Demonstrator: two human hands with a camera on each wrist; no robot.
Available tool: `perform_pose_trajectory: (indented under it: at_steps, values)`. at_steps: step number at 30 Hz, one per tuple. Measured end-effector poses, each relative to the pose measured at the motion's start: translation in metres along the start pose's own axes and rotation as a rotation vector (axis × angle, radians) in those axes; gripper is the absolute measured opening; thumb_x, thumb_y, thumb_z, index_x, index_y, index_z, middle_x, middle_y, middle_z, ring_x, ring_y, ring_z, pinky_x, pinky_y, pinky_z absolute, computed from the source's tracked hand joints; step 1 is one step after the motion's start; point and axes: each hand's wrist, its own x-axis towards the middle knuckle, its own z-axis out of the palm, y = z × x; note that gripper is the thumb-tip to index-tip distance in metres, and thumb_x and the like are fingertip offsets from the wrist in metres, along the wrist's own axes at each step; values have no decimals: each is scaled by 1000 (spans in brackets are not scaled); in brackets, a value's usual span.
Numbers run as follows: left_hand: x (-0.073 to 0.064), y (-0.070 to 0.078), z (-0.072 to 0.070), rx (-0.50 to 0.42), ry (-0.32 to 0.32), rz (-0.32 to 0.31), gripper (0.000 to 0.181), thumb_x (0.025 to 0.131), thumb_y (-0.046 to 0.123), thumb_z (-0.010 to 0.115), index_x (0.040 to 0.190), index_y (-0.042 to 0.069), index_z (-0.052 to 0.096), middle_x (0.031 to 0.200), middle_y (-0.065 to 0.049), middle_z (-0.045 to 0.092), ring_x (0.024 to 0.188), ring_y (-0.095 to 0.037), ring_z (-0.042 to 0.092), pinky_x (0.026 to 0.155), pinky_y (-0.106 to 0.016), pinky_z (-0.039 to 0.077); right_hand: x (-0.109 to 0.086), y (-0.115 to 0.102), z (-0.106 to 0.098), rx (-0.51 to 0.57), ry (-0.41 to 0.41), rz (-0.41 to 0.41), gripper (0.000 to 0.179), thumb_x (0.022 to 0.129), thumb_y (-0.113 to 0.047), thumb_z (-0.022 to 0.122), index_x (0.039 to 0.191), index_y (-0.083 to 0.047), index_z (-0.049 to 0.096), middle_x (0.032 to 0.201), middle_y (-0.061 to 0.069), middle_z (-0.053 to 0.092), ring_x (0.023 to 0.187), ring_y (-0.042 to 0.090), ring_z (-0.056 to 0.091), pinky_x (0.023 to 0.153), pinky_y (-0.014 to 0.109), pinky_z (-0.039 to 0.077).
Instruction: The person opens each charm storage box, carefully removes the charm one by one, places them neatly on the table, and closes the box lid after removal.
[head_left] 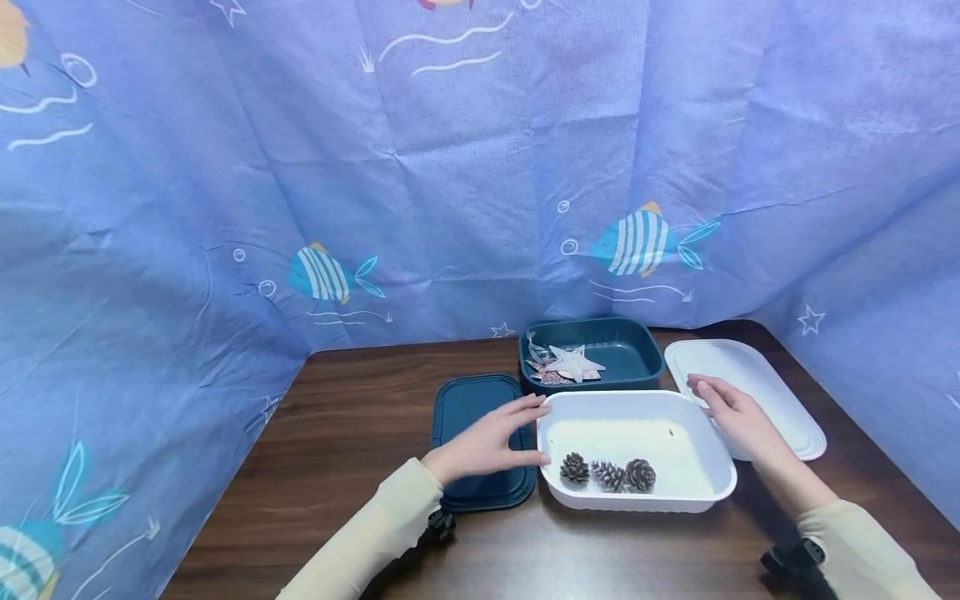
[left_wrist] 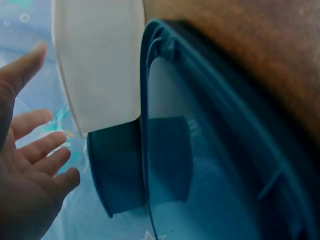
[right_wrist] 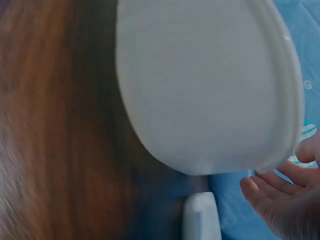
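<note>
A white plastic container (head_left: pixel 678 462) stands in front of me, with three pinecones (head_left: pixel 641 475) near the front left of its floor. My left hand (head_left: pixel 487 442) is at its left end, fingers and thumb spread beside the rim. In the left wrist view the left palm (left_wrist: pixel 32 185) shows with nothing in it. At the right rear corner is my right hand (head_left: pixel 742 425), its relaxed fingertips right at the rim. From the right wrist, the fingers (right_wrist: pixel 267 192) appear close under the edge of the white container (right_wrist: pixel 210 100).
Behind stands a dark teal container (head_left: pixel 630 360) holding a white star ornament (head_left: pixel 574 363) and other small decorations at its left. A dark teal lid (head_left: pixel 476 398) lies on the wooden table (head_left: pixel 322 467) to the left, partly under my left arm. A white lid (head_left: pixel 757 383) lies at right.
</note>
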Motion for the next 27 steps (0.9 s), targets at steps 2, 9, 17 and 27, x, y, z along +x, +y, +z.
perform_pose_trajectory:
  at_steps: [2,9,17,27]
  values:
    - [-1,0,4,0,-41,-6,75,96,54,63,158,21,37,166,-2,25,151,-19,25,116,-46,34,0,1,5,-10,-27,24,58,112,-33,31,140,16,46,139,37,50,128,46,49,83,5,40]
    - [-3,0,9,1,-69,-55,76,97,58,59,158,20,36,166,2,24,149,-19,29,115,-44,35,4,3,16,57,-84,68,57,112,-32,28,145,12,42,147,34,42,138,49,35,106,25,38]
    - [-9,-4,7,17,-57,-77,78,96,56,62,158,15,36,165,2,25,149,-18,29,116,-42,34,13,-1,27,81,-111,130,57,112,-31,29,149,12,35,153,36,32,144,53,22,113,67,22]
    - [-13,-7,7,4,-35,-88,81,96,59,60,158,12,35,165,3,25,149,-17,28,117,-41,33,23,-4,31,10,-81,105,56,111,-28,35,153,9,30,152,36,34,141,53,30,111,64,29]
